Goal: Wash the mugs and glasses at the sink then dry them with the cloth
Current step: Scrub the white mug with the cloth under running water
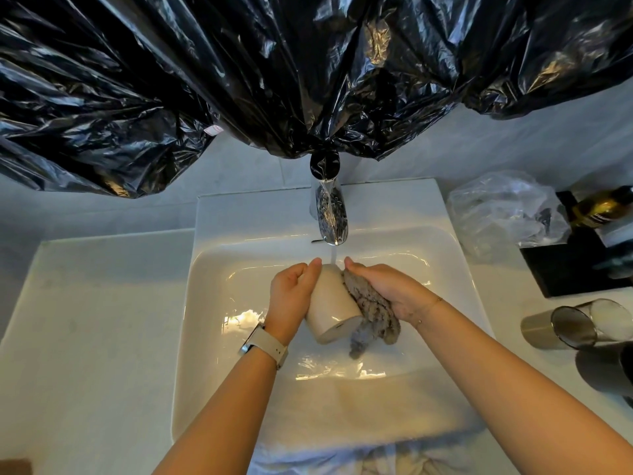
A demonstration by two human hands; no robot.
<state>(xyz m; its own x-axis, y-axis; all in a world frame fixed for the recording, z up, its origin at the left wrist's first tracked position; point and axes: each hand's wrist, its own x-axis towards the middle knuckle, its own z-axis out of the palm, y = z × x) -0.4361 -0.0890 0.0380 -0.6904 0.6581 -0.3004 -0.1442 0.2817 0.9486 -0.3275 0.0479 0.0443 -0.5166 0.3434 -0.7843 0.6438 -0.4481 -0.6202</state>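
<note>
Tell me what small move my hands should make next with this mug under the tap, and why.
Probably turn the mug a little in the left hand so the cloth meets a fresh part of its side. The right hand presses the cloth against one side only, water from the tap runs between the hands, and the glasses on the counter wait their turn.

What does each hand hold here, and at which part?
The left hand grips the cream mug by its side wall, under the running tap. The right hand presses a grey cloth against the mug's other side.
</note>
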